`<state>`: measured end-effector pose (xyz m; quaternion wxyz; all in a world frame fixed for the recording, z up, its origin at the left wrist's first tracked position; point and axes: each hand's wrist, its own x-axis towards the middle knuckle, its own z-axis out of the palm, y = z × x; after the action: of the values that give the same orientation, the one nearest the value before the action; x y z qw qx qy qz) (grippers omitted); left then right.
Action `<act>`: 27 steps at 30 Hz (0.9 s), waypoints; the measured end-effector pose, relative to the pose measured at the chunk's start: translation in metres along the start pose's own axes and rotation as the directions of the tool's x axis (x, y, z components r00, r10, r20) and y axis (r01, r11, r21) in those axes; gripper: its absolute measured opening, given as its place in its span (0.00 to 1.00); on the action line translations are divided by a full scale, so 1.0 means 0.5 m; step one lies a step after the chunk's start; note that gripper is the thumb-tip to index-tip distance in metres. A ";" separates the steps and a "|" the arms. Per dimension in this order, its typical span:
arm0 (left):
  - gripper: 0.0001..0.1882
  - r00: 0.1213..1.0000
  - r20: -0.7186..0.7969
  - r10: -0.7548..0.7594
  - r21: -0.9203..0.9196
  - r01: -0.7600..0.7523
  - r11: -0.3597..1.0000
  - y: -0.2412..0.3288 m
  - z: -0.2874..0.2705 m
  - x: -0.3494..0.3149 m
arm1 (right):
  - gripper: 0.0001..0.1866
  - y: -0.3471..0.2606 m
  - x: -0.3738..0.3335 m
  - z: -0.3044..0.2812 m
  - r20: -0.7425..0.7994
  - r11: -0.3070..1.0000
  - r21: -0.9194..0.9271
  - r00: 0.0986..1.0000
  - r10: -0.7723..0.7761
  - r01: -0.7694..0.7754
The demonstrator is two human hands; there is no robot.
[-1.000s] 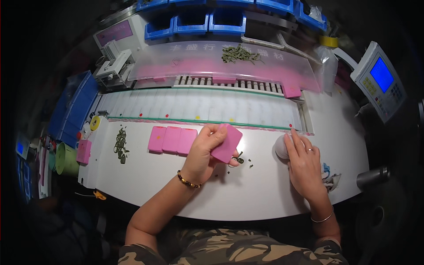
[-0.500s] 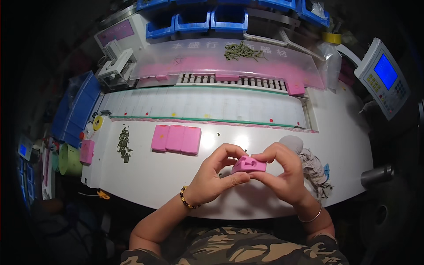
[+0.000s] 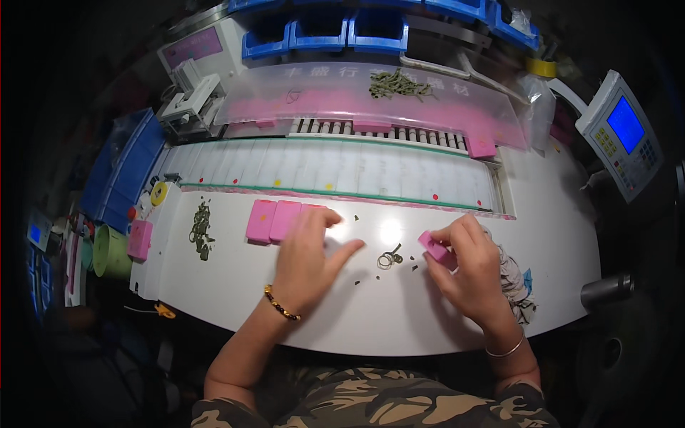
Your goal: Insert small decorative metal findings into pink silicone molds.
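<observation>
My right hand (image 3: 469,274) grips a small pink rubber mould (image 3: 430,244) between thumb and fingers, above the right side of the white table. My left hand (image 3: 305,260) is open with nothing in it, thumb and fingers apart. It reaches over the right end of a row of pink moulds (image 3: 264,220) and partly covers it. Between my hands a thin, dark green ring-shaped piece (image 3: 387,260) lies on the table, with several tiny dark crumbs around it.
Green scraps (image 3: 201,230) lie at the left; more green strips (image 3: 398,84) rest on the clear cover. A white slatted strip (image 3: 342,167) crosses behind the table. A crumpled cloth (image 3: 515,278) sits beside my right wrist. A keypad panel (image 3: 624,135) stands right, blue bins (image 3: 378,32) behind.
My hands have parted. The left let go of the mould and moved left toward the row; the right carried the mould slightly right. The green ring-shaped piece now shows on the table.
</observation>
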<state>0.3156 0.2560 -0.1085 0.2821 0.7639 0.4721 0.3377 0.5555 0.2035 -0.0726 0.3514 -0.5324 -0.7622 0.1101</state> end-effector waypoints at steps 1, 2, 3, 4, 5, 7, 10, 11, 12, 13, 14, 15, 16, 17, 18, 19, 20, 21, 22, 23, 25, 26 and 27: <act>0.21 0.989 -0.144 0.017 0.289 0.026 0.957 -0.013 -0.007 0.002 | 0.13 0.011 0.001 0.012 -0.024 0.984 -0.179 0.999 -0.020 0.016; 0.21 0.989 -0.143 0.022 0.289 0.021 0.957 -0.021 -0.013 0.008 | 0.13 0.023 0.001 0.023 -0.046 0.935 -0.354 0.998 -0.044 0.025; 0.22 0.986 -0.164 0.029 0.435 0.046 0.899 -0.029 -0.020 0.008 | 0.13 0.033 0.000 0.035 -0.047 0.936 -0.352 0.998 -0.044 0.024; 0.23 0.982 -0.184 0.039 0.569 0.074 0.819 -0.034 -0.022 0.007 | 0.14 0.044 -0.002 0.048 -0.002 0.933 -0.358 1.000 -0.027 0.025; 0.23 0.982 -0.187 0.037 0.572 0.078 0.817 -0.037 -0.018 0.004 | 0.16 0.051 -0.001 0.059 0.044 0.932 -0.360 0.999 -0.016 0.031; 0.24 0.985 -0.122 0.119 0.588 -0.025 0.809 -0.036 -0.001 -0.009 | 0.16 0.053 0.000 0.074 0.085 0.942 -0.334 0.996 0.010 0.019; 0.23 0.996 0.004 0.086 0.483 -0.077 0.872 -0.019 0.015 -0.028 | 0.19 0.055 0.002 0.074 0.147 0.961 -0.275 0.988 0.053 -0.010; 0.23 0.996 0.004 0.086 0.481 -0.077 0.873 -0.024 0.013 -0.028 | 0.20 0.056 0.003 0.069 0.166 0.970 -0.241 0.984 0.066 -0.024; 0.22 0.996 0.031 0.082 0.403 -0.087 0.911 -0.034 0.010 -0.028 | 0.20 0.054 0.002 0.065 0.166 0.970 -0.244 0.984 0.067 -0.025; 0.21 0.995 0.059 0.080 0.321 -0.095 0.942 -0.039 0.008 -0.028 | 0.22 0.051 0.002 0.060 0.161 0.978 -0.209 0.985 0.056 -0.021; 0.21 0.995 0.061 0.080 0.319 -0.095 0.943 -0.035 0.005 -0.024 | 0.23 0.050 0.002 0.057 0.156 0.985 -0.173 0.987 0.046 -0.018; 0.20 0.989 0.121 -0.081 0.072 0.072 0.995 -0.025 -0.002 -0.020 | 0.23 0.042 0.003 0.052 0.157 0.984 -0.175 0.986 0.048 -0.020; 0.19 0.951 0.218 -0.218 -0.165 0.256 0.952 -0.019 -0.007 -0.018 | 0.25 0.030 0.006 0.047 0.211 0.988 0.050 0.968 0.133 -0.147; 0.19 0.951 0.223 -0.215 -0.168 0.255 0.952 -0.012 -0.001 -0.020 | 0.28 0.020 0.005 0.045 0.279 0.925 0.260 0.938 0.204 -0.278; 0.19 0.972 0.211 -0.101 -0.327 0.167 0.930 -0.001 0.011 -0.023 | 0.30 0.016 0.001 0.048 0.309 0.863 0.390 0.928 0.206 -0.321; 0.20 0.983 0.181 0.010 -0.477 0.078 0.875 0.010 0.021 -0.026 | 0.30 0.007 -0.004 0.053 0.308 0.863 0.388 0.928 0.210 -0.324; 0.21 0.977 0.202 0.062 -0.502 0.049 0.863 0.025 0.020 -0.027 | 0.30 -0.003 -0.007 0.059 0.310 0.800 0.520 0.939 0.150 -0.300; 0.22 0.969 0.208 0.133 -0.578 0.012 0.816 0.029 0.025 -0.031 | 0.31 -0.010 -0.009 0.061 0.303 0.718 0.641 0.949 0.089 -0.272; 0.22 0.961 0.214 0.174 -0.593 -0.013 0.805 0.040 0.026 -0.031 | 0.29 -0.012 -0.009 0.060 0.285 0.738 0.644 0.958 0.013 -0.201; 0.22 0.952 0.220 0.214 -0.609 -0.037 0.792 0.049 0.026 -0.031 | 0.29 -0.013 -0.008 0.058 0.286 0.737 0.645 0.958 0.013 -0.202; 0.22 0.933 0.258 0.252 -0.598 -0.051 0.800 0.043 0.015 -0.027 | 0.28 -0.015 -0.003 0.047 0.228 0.780 0.624 0.966 -0.122 -0.049; 0.22 0.910 0.296 0.291 -0.590 -0.065 0.805 0.039 0.010 -0.025 | 0.26 -0.021 0.000 0.037 0.232 0.803 0.595 0.963 -0.140 -0.026; 0.22 0.909 0.298 0.291 -0.590 -0.065 0.805 0.037 0.008 -0.025 | 0.26 -0.024 0.002 0.029 0.231 0.803 0.595 0.963 -0.139 -0.027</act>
<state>0.3244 0.2367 -0.1001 0.5472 0.7365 0.2123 0.3362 0.5372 0.2027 -0.0763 0.3986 -0.3536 -0.7447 0.4018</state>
